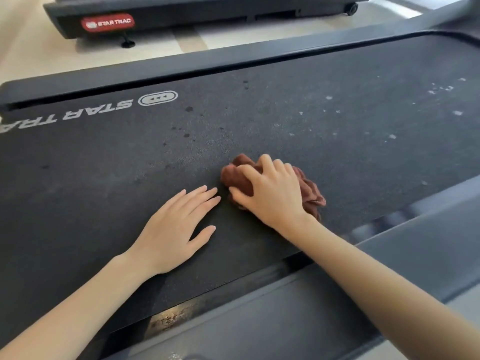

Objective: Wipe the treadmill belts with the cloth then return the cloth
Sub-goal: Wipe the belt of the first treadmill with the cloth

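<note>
1. R hand is on the cloth: fingers curled over the top of the bunched brown wad, thumb tucked along its left side, gripping and pressing it down.
2. L hand lies flat on the belt just left of the cloth. Fingers are straight and slightly spread, thumb out, holding nothing; fingertips near the cloth but apart from it.
3. Cloth sits on the belt approx mid-way along the visible length, closer to the near edge than the far edge.
4. Step in hand, as I judge it: wiping this belt. Plenty left, with pale specks toward the right end and dark spots near the printed logo at the far-left side.
5. To do it well, I'd open the wad out a bit. Bunched like this, only a small patch touches the belt.
6. Press w/ the palm, not just the fingertips, and run long overlapping strokes from near edge to far edge.
7. Use the L hand as a brace only, placed outside the stroke path so the two don't collide.
8. Grime patch shows at the near edge by the side rail. I'd do it last, so dirt isn't dragged onto the belt.
9. The 2nd treadmill beyond the far rail looks like it comes next, then the cloth goes back.
</note>
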`<state>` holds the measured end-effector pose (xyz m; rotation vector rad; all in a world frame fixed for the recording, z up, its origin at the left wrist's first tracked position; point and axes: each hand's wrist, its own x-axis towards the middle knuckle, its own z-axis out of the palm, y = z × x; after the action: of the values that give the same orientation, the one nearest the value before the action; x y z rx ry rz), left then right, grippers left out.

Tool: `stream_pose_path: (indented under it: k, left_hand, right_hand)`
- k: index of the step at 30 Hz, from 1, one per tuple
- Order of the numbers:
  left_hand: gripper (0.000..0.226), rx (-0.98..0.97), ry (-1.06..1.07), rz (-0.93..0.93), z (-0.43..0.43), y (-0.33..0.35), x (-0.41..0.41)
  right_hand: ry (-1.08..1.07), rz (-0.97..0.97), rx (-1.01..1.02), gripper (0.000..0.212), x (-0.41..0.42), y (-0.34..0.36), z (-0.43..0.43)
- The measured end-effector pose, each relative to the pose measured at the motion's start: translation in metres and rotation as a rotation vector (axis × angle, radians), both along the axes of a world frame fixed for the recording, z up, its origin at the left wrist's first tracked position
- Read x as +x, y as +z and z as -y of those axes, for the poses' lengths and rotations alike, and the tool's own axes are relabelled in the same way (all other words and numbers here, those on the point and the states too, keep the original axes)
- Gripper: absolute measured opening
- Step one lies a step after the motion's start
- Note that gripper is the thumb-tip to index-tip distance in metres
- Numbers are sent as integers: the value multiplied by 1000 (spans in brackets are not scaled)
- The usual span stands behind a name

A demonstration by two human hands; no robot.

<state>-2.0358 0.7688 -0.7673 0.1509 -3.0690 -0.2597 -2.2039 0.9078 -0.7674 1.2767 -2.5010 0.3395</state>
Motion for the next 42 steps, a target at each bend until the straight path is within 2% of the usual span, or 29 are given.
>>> stream_pose_path:
  k: [2,3,8,12,14,20,22,25,30,32,34,37,42]
  left_hand:
    - [58,-16,7,3,13,3,10]
    - [57,-10,17,4,23,3,19]
    - [50,121,27,-48,48,-2,45]
    - [48,147,32,-104,48,-4,42]
    - [49,143,23,-109,50,-6,43]
    - [48,163,11,-118,51,-6,44]
    - [48,179,4,-127,53,-7,45]
    - [50,177,1,-148,54,-11,50]
    - [48,168,16,-166,50,-7,49]
    - [48,153,23,-163,49,-7,47]
    - [48,150,24,-157,49,-7,47]
    - [48,141,23,-170,49,-10,46]
    - [49,126,4,-177,48,-11,46]
  right_hand:
    - [76,-2,-11,45,-7,2,-11]
    - [41,4,0,46,-20,5,-19]
    - [-438,15,62,56,-109,15,-70]
    - [-604,110,-9,54,-101,13,-52]
    - [-560,101,-27,52,-70,12,-24]
    - [-79,24,-39,42,51,2,67]
    - [20,98,-49,41,54,3,72]
    - [-33,172,-34,41,18,7,51]
    - [-484,184,35,46,-67,18,-17]
    - [-622,203,20,49,-74,17,-24]
    - [-671,183,9,49,-60,13,-14]
    - [-563,112,23,46,-11,8,7]
    - [-218,4,-45,43,63,-1,5]
